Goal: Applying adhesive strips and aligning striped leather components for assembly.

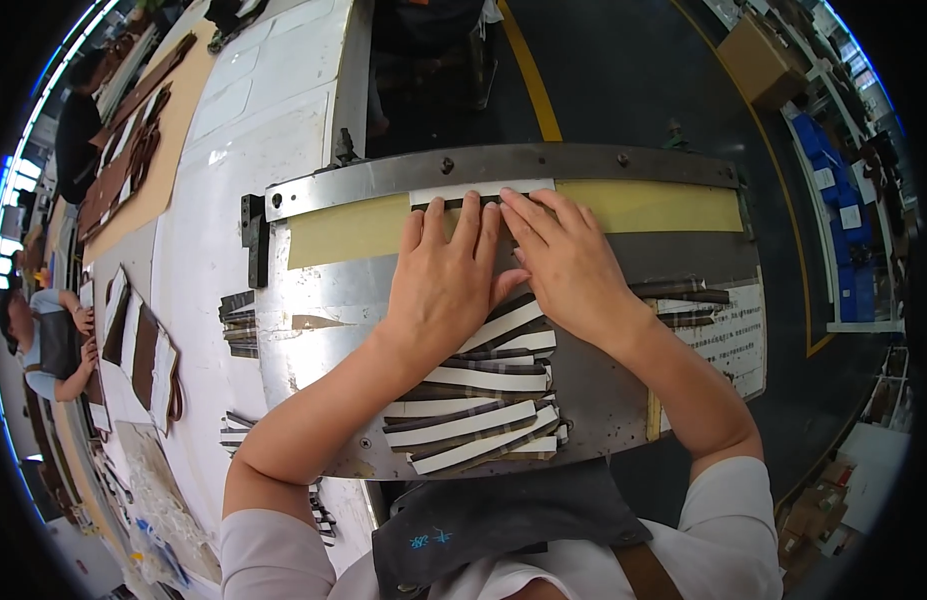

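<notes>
My left hand (445,270) and my right hand (573,265) lie side by side on a metal machine bed, fingers stretched forward. Under their fingertips is a thin dark strip (461,206), mostly hidden by the fingers. It lies along a white piece (431,194) at the edge of a long steel bar (538,162). Yellow sheeting (358,228) extends along the bar on both sides of my hands. Nearer to me, a loose pile of dark and white strips (488,378) sits partly below my wrists.
More dark strips (238,325) stick out at the bed's left edge, and others (683,292) lie at the right beside a printed sheet (728,340). A white worktable (223,200) adjoins on the left. Another person (58,335) works with brown pieces at the far left. Shelves hold blue bins (828,190).
</notes>
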Demonstrator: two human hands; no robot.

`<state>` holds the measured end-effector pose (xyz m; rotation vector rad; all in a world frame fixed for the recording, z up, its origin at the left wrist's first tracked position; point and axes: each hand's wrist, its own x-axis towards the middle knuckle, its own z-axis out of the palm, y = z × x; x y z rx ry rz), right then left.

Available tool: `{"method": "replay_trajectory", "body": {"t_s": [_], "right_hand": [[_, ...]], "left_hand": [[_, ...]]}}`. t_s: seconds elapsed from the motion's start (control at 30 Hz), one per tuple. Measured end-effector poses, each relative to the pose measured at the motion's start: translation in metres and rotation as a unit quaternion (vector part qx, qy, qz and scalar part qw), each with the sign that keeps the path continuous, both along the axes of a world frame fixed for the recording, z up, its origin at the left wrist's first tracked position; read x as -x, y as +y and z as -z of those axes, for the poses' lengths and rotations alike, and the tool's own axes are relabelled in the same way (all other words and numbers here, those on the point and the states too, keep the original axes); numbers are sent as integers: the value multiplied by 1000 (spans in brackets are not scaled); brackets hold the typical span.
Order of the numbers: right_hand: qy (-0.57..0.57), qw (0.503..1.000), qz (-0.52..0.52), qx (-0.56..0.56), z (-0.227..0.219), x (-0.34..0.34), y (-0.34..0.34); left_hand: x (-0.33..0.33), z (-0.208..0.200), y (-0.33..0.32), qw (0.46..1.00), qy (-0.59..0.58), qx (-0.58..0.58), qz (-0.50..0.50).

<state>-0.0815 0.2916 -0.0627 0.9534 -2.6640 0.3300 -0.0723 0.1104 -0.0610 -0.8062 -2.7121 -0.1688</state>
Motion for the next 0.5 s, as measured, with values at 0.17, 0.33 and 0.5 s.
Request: {"method": "replay_trajectory", "body": {"t_s": [0.17,0.33,0.5], "right_hand": [[4,1000,4,12,-1,-1,-1],[10,1000,16,25,1,-2,-3],[47,999,16,16,3,0,-3]], "left_hand": [[-1,-3,1,1000,-13,11,-4],[-4,-1,2,999,9,31,-7],[-6,0,5,999,7,30,-16]]}}
